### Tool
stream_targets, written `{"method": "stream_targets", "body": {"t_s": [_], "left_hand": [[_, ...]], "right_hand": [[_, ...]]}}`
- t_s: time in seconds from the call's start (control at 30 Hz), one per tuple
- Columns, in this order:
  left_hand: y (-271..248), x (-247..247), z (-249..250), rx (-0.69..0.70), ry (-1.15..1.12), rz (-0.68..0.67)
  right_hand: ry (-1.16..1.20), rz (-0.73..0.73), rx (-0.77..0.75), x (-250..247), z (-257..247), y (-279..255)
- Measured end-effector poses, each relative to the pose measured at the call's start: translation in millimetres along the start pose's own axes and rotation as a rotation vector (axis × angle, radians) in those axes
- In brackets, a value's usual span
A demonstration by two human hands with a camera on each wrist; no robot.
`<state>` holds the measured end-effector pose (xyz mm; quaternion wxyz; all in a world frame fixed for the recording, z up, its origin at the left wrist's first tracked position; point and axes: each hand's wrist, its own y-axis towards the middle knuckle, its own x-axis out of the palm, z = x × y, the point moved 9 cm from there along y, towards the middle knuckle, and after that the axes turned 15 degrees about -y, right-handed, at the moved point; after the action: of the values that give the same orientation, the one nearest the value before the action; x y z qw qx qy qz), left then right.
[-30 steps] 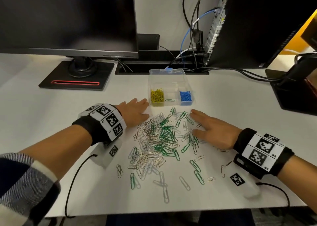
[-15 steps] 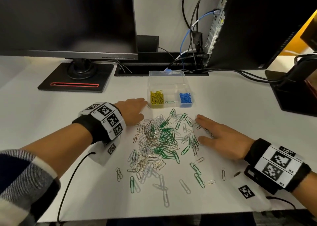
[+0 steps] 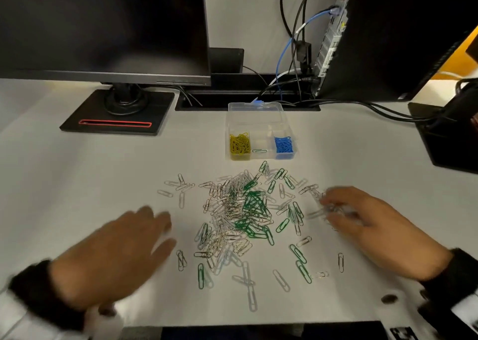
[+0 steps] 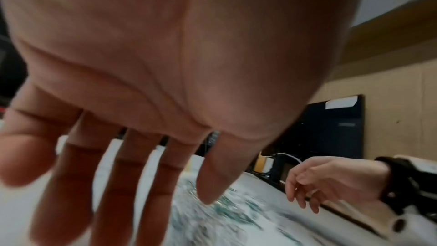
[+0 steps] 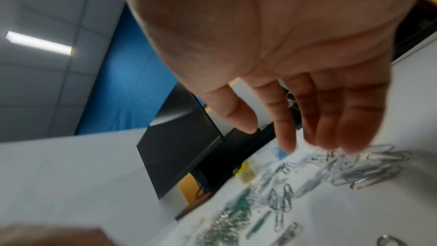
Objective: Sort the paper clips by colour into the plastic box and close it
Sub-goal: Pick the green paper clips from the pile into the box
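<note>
My left hand [image 3: 116, 257] hangs palm down over the white desk [image 3: 64, 184], just left of the clip heap. The left wrist view shows its fingers [image 4: 139, 184] straight and slightly spread, holding nothing. It is blurred in the head view, so I cannot tell whether the fingertips touch the desk.

Centre: mixed heap of silver paper clips [image 3: 225, 210] with a dense knot of green paper clips [image 3: 254, 208] on its right side; strays lie scattered all round. Behind it sits the clear plastic box [image 3: 258, 133], lid open and lying back. The yellow clips [image 3: 240, 144] fill its left compartment, the blue clips [image 3: 284, 144] the right one, and the middle one holds a single green clip [image 3: 259, 150].

My right hand [image 3: 362, 223] lies at the heap's right edge. Its fingers [image 5: 331, 119] are extended, close together and angled down onto a cluster of silver clips [image 5: 369, 169]. They rest over the clips without pinching them, as far as the blur allows.

Judgement: the step is raking or spreading the heap to separate the colours. To do it well:
- Sweep with flat fingers in short strokes, so the clips slide and do not hook together.
- Draw the silver outwards, away from the green knot.
- Keep strokes off the near desk edge.
- Move clips to the box in small same-colour pinches.
</note>
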<state>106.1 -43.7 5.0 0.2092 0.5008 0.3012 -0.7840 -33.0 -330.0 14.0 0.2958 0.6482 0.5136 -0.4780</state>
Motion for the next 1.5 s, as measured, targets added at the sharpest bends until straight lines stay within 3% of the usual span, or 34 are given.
{"method": "stream_targets", "body": {"t_s": [0.07,0.13,0.23,0.3,0.5,0.63,0.73,0.87,1.03,1.1,1.17,1.27,1.37,1.5], "left_hand": [[-22,27,17,-0.009,-0.057,-0.175],[-26,40,41,0.036,-0.135,-0.257],[-16,42,59,0.058,-0.279,-0.218],[0,42,69,0.109,-0.315,-0.174],[23,28,93,0.187,-0.521,-0.113],[-2,60,114,0.184,-0.599,-0.426],[5,66,122,0.19,-0.56,-0.364],[29,51,125,0.25,-0.56,-0.19],[47,16,103,0.218,-0.852,-0.068],[59,-2,88,0.206,-0.727,0.061],[73,-12,88,0.217,-0.463,0.145],[99,-8,95,0.183,-0.233,0.126],[114,6,98,0.142,-0.165,0.043],[121,15,97,0.13,-0.178,0.027]], "right_hand": [[0.044,-0.002,0.052,-6,1,-22],[0.131,-0.191,0.055,10,-7,-39],[0.243,-0.445,0.031,37,-23,-58],[0.218,-0.441,-0.004,45,-26,-54],[0.347,-0.226,-0.029,38,-33,-29],[0.511,-0.441,-0.051,53,-47,-43],[0.521,-0.567,-0.062,72,-58,-51],[0.533,-0.423,-0.042,70,-53,-39],[0.566,-0.286,-0.022,41,-34,-29],[0.443,-0.195,0.009,29,-21,-16],[0.168,-0.066,0.036,15,-11,2],[-0.065,-0.003,0.091,6,-13,33],[-0.146,-0.107,0.167,22,-8,60],[-0.197,-0.136,0.197,35,2,76]]}}
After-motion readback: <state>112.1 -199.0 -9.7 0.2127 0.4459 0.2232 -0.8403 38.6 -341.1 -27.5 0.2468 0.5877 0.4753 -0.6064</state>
